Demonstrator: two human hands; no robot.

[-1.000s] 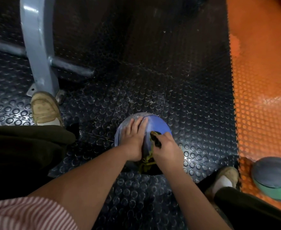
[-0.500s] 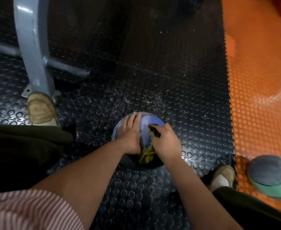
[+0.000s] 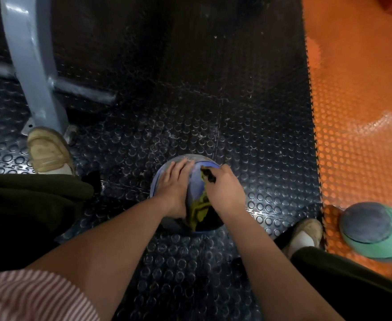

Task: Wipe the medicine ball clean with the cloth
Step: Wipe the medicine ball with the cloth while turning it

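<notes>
Your right hand (image 3: 226,192) is curled tight round the cloth (image 3: 199,208), with a dark end of it poking out past your knuckles and the yellow-green tail trailing down the near side of the medicine ball (image 3: 197,179). Your left hand (image 3: 175,185) lies flat on the ball's upper left, fingers straight and together, pressing to steady it rather than gripping. Over the last second your right hand has slid the cloth away from you, from the near face of the ball up toward its crown, while your left hand has kept its place. To my eye that puts you in the middle of a forward stroke, and the strip between your two hands is getting covered. The patch under your left palm and the underside have likely not been reached, so you will probably need to turn the ball.

The ball sits on the black studded floor (image 3: 190,126) between your two shoes, the left one (image 3: 48,151) beside a grey metal frame leg (image 3: 31,66) and the right one (image 3: 306,235) at the edge of the orange matting (image 3: 352,112). A second ball (image 3: 366,224), grey and green, rests on that matting, well apart from the one you are wiping
</notes>
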